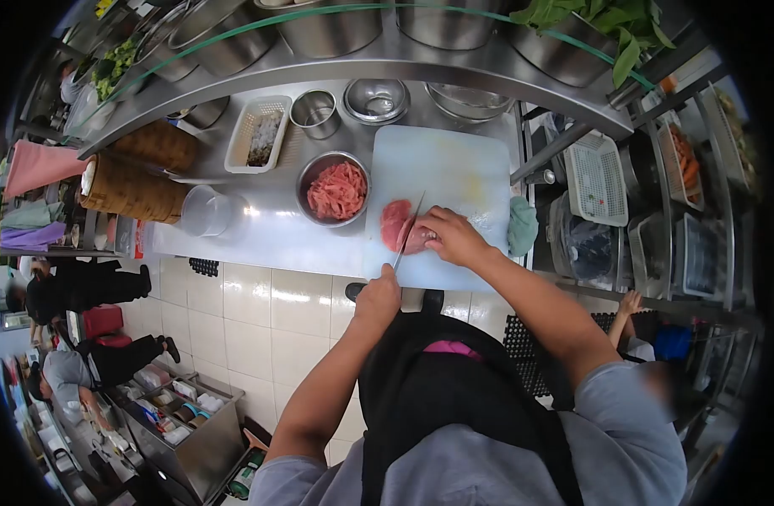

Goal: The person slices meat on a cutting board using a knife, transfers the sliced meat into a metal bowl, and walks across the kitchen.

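My left hand [378, 301] is closed round the handle of a kitchen knife [411, 221], whose blade points away from me and lies against a piece of raw red meat [395, 221]. With bent fingers, my right hand [450, 236] presses the meat down on the right side of the blade. Both meat and knife are on a pale cutting board [442, 160], near its front edge. Left of the board stands a steel bowl [301, 198] filled with strips of cut meat [337, 191].
Behind are a white basket [233, 156], a steel pot [315, 114] and stacked metal bowls [376, 99]. A green cloth [523, 226] lies right of the board. A steel shelf [362, 69] crosses overhead. Other people [67, 371] stand at left; another person's hand [630, 304] shows at right.
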`<state>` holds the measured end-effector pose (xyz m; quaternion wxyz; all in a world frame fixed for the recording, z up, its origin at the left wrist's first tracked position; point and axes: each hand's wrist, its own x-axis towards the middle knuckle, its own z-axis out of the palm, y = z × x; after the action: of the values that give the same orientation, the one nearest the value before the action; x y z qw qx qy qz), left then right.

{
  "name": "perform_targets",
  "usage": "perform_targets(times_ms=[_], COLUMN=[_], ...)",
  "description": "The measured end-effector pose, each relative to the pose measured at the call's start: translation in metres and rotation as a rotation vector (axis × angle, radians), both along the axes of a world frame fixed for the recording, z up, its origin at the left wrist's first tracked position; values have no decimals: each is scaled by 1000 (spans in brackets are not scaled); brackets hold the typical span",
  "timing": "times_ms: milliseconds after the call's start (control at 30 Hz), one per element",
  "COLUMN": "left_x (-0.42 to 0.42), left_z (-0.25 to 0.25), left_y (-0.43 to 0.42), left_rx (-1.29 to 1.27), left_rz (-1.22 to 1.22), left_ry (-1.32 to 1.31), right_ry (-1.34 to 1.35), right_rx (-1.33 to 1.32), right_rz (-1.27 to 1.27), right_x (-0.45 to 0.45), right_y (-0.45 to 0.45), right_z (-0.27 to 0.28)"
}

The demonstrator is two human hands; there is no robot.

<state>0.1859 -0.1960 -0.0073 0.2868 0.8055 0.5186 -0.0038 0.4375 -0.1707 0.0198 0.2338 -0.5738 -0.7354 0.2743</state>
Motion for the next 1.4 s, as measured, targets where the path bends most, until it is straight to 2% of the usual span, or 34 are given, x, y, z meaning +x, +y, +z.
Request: perform_targets(times_ms=[100,233,367,500,700,800,900,967,1067,1167,1200,1400], left_x=[-10,-17,-25,-25,18,40,14,-6,-27,-25,-23,-15], left_z=[17,76,108,105,15,6,-7,29,19,27,34,107], left_y=[2,0,-11,-15,23,27,-4,-31,-50,-26,-18,-12], left_rx=[28,11,-61,-100,-51,9,-9,-191,-169,-116,-110,-90], left_rz=[-33,-7,-38,-57,-10,20,35,94,86,38,38,-1], left_ry=[37,79,102,116,-1,32,-34,78,95,33,29,106], right_ry=[38,45,-10,-28,-49,-47,-32,-35,0,23,22,-19], right_rx=[1,6,18,31,18,42,90,107,111,60,-2,55], right_rz=[-46,-21,-9,9,-13,-1,-28,-32,-30,-14,-21,4], right_x=[2,3,3,4,1,3,3,4,4,7,9,8], right_y=[-3,-2,2,3,4,4,0,1,-1,1,3,4], right_z=[-6,-6,-7,-7,-7,-13,-12,-10,-12,-11,-10,-7])
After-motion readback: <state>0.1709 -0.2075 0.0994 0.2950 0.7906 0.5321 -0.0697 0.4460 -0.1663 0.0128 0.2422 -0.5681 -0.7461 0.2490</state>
